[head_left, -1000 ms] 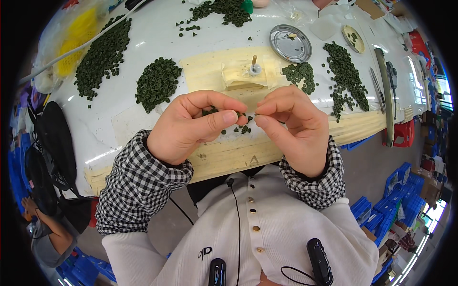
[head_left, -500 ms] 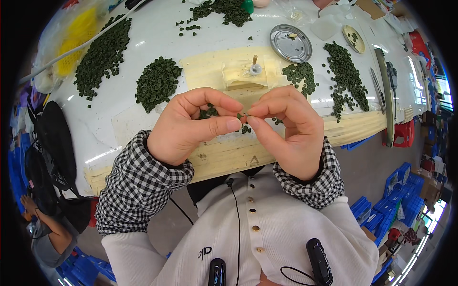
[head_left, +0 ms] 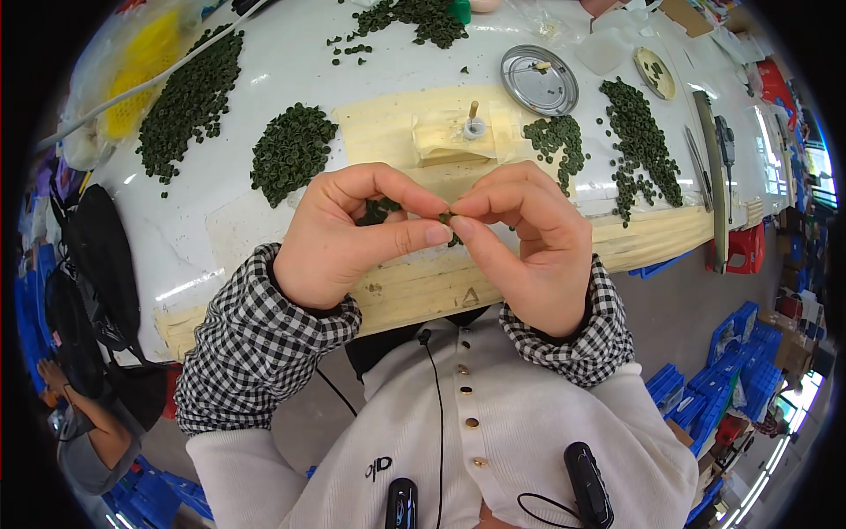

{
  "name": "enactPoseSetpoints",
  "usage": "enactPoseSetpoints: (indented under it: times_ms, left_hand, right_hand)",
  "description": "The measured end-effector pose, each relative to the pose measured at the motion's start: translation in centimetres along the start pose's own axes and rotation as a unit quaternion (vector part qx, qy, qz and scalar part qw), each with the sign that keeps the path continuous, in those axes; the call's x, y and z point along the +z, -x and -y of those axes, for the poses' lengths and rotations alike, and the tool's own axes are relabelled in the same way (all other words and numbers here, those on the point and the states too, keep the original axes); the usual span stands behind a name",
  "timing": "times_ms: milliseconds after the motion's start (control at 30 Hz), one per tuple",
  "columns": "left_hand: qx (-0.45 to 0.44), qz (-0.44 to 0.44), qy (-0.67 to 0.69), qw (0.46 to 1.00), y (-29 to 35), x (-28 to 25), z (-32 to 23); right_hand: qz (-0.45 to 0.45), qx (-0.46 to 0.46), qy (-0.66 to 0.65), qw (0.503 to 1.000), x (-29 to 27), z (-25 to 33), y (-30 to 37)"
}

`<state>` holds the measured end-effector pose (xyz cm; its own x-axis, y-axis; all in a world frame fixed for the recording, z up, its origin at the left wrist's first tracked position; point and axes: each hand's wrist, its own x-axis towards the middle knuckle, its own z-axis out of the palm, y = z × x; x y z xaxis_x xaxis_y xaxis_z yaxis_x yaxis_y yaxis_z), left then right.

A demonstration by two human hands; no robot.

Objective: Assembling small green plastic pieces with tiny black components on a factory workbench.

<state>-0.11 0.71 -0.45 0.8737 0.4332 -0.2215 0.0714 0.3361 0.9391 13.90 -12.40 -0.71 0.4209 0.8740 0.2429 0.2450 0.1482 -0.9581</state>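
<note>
My left hand [head_left: 352, 234] and my right hand [head_left: 524, 242] meet in front of my chest, fingertips pinched together on a tiny green piece [head_left: 445, 217]. More small green pieces lie just under my left fingers [head_left: 377, 212]. Beyond the hands, a small wooden block with an upright peg and a pale ring [head_left: 473, 130] sits on a taped tan patch of the white table [head_left: 264, 79]. Piles of small green pieces lie around it: one to the left [head_left: 291, 150], one to the right [head_left: 557, 141].
A round metal lid [head_left: 539, 79] and a long strip of green pieces [head_left: 641, 141] lie at the right. A large green pile [head_left: 189, 101] and a yellow bag [head_left: 132, 97] are at the far left. Blue crates [head_left: 731, 379] stand on the floor. Another person [head_left: 79, 432] is at the lower left.
My hands have closed in on each other; the fingertips that were slightly apart now touch around the small green piece. Nothing else moved.
</note>
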Motion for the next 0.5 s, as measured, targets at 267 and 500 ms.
enactPoseSetpoints:
  times_ms: [267,500]
  left_hand:
    - [0.015,-0.03,0.0,0.999,0.11,-0.02,0.13]
    - [0.096,-0.053,-0.046,0.993,-0.1,-0.03,0.51]
  right_hand:
    - [-0.008,-0.006,-0.012,1.0,0.29,-0.08,0.17]
    - [-0.007,-0.03,0.009,0.999,0.35,0.04,0.32]
